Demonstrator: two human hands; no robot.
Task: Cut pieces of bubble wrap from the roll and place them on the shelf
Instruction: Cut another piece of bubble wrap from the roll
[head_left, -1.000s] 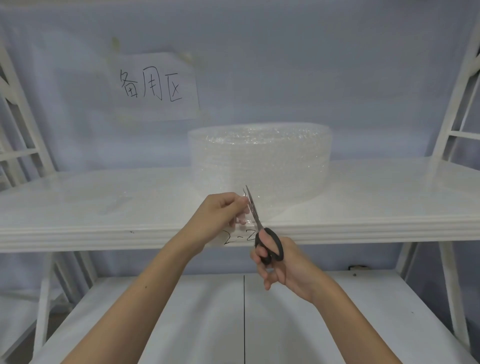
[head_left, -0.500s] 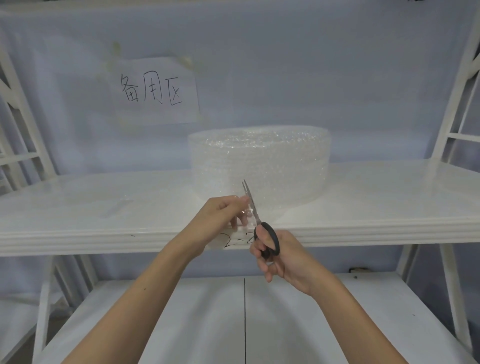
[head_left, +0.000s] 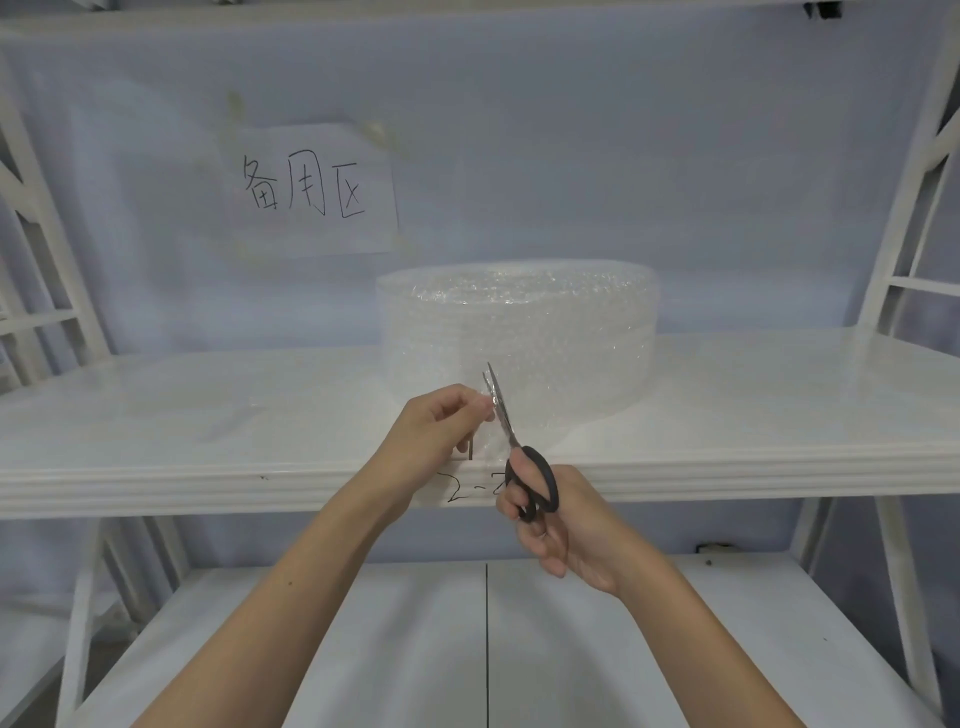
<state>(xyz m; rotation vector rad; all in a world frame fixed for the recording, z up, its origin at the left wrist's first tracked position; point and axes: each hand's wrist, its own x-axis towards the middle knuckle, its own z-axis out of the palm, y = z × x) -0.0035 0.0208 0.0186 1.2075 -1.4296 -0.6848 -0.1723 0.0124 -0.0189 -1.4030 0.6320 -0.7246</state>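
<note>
A wide roll of clear bubble wrap (head_left: 519, 332) stands on the white shelf (head_left: 753, 405), with its loose end trailing toward the front edge. My left hand (head_left: 436, 431) pinches that loose end of bubble wrap (head_left: 491, 431) just left of the blades. My right hand (head_left: 561, 525) grips black-handled scissors (head_left: 535, 480), whose steel blades point up and away into the wrap beside my left fingertips. The blades look nearly closed.
A paper sign with handwritten characters (head_left: 311, 192) is taped to the grey back wall. A lower white shelf (head_left: 363, 649) lies below my arms. White ladder-like side frames (head_left: 904, 218) stand at both ends. "2-2" is written on the shelf's front edge (head_left: 457, 491).
The scissors and my right hand have pushed a little farther up into the wrap, away from me. My left hand keeps its pinch on the loose end.
</note>
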